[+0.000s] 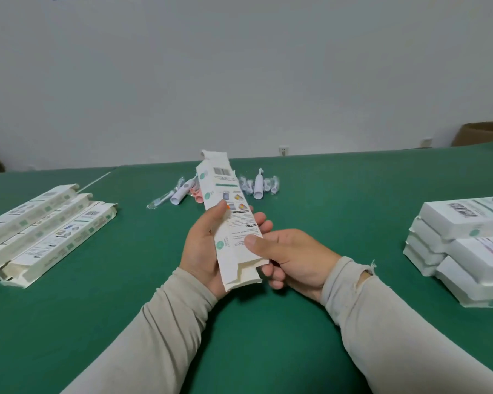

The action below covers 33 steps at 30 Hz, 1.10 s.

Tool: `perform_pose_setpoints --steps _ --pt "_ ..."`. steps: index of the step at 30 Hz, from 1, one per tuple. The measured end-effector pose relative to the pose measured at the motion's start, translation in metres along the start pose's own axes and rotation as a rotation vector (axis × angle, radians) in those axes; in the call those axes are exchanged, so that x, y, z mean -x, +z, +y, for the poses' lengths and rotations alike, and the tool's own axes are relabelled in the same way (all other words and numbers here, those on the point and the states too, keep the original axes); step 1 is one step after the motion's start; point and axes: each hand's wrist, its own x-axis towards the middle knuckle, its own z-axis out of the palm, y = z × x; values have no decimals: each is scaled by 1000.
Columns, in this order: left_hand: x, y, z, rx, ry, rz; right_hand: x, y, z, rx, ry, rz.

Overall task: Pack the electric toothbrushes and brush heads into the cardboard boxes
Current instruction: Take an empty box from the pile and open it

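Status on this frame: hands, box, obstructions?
Left hand and right hand both grip flat white cardboard box, ends unfolded. Toothbrushes and brush heads unpacked behind. Nothing obstructing.

Both hands grip flat cardboard box [230,220] — green table [339,223]

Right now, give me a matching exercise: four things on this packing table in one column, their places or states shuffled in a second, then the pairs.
Things:
1. flat box
2. unfolded box pile
3. closed box stack
4. toothbrushes and brush heads

Places or states:
A. stacked at the table's right edge
B. loose on the green table, beyond the hands
C. held by left hand and right hand
D. lying at the table's left

Pairs: 1-C, 2-D, 3-A, 4-B
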Motion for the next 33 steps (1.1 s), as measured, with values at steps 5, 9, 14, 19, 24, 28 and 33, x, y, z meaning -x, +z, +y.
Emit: perform_pose_setpoints --steps 5,9,14,19,24,28,33 --pt "-7 -3 1 92 127 85 -5 5 5 58 -35 100" --pt "-13 -7 3 182 189 222 -5 7 5 144 -105 129" --pt "-10 -8 6 192 147 269 -6 8 4 188 -151 196" --pt "-7 -11 9 194 136 268 -3 11 -1 165 -174 172" --pt "-7 -10 10 197 138 281 -3 11 -3 83 -148 179" --pt "-6 -8 10 209 140 272 -5 11 2 141 -172 193" --pt "-8 -8 9 186 153 249 -7 10 8 155 -221 217"
